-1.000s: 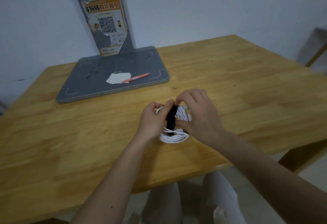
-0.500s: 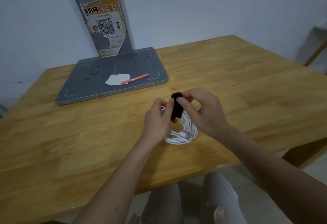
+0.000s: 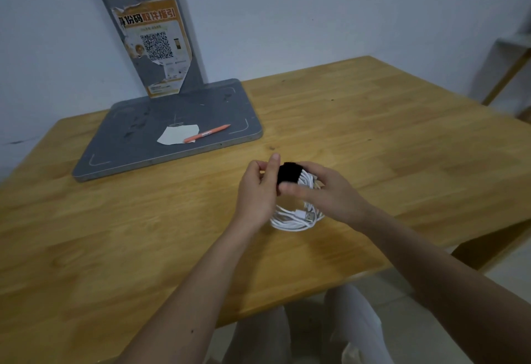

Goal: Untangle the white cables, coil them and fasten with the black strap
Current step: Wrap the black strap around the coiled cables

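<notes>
On the wooden table (image 3: 373, 139), centre frame, left hand (image 3: 255, 191) and right hand (image 3: 330, 194) pinch the black strap (image 3: 288, 172) around the coiled white cables (image 3: 293, 218); fastening likely requires pressing its end closed.

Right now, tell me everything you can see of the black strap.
The black strap is a dark, matte, fabric-looking band wrapped around the far side of the white cable coil. The left hand and right hand pinch it from either side, just above the wooden table. Whether it is fastened cannot be told.
</notes>
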